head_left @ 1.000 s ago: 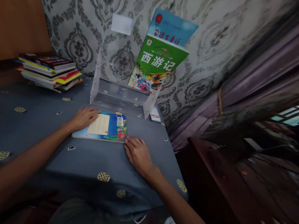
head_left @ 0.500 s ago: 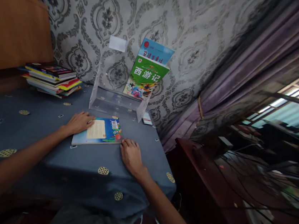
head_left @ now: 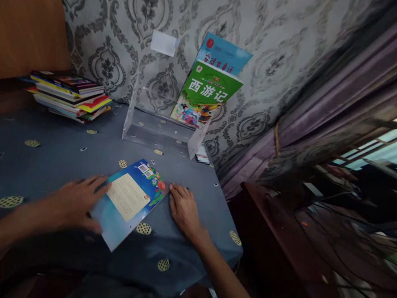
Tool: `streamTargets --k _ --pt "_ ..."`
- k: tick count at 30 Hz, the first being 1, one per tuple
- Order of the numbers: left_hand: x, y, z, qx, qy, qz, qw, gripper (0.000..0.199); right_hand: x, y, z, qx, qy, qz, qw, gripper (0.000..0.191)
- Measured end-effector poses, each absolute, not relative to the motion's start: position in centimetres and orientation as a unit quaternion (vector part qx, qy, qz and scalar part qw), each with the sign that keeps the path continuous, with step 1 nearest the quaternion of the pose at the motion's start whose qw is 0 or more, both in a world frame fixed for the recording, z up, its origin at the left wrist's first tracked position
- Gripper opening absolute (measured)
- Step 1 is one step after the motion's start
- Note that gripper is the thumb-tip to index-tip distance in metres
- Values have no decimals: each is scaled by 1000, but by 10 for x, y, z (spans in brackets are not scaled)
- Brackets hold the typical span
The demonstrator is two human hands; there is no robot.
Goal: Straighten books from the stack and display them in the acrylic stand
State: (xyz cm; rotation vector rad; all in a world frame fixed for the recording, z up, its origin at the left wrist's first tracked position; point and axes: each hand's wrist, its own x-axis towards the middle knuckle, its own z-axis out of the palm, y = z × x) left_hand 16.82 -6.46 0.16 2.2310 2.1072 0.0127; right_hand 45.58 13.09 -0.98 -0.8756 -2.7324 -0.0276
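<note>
Book (head_left: 130,198) swung from square to slanted over bench (head_left: 61,157) | left hand (head_left: 74,202) at left edge, right hand (head_left: 183,209) at right corner | both grips indiscernible | seemingly mid-turn

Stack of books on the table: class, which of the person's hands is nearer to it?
Left. The left hand is on the near side of the stack of books; the right hand is farther off, toward the right.
</note>
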Motion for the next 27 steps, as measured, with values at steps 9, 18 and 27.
streamTargets --k 9,18,27 --pt "184 -82 -50 751 656 49 -65 71 459 135 -21 -259 -948 -58 173 39" --pt "172 -70 13 750 644 124 -88 50 465 136 -16 -246 -947 38 205 41" --pt "189 26 127 671 682 245 -160 44 446 164 -14 -300 -908 152 250 18"
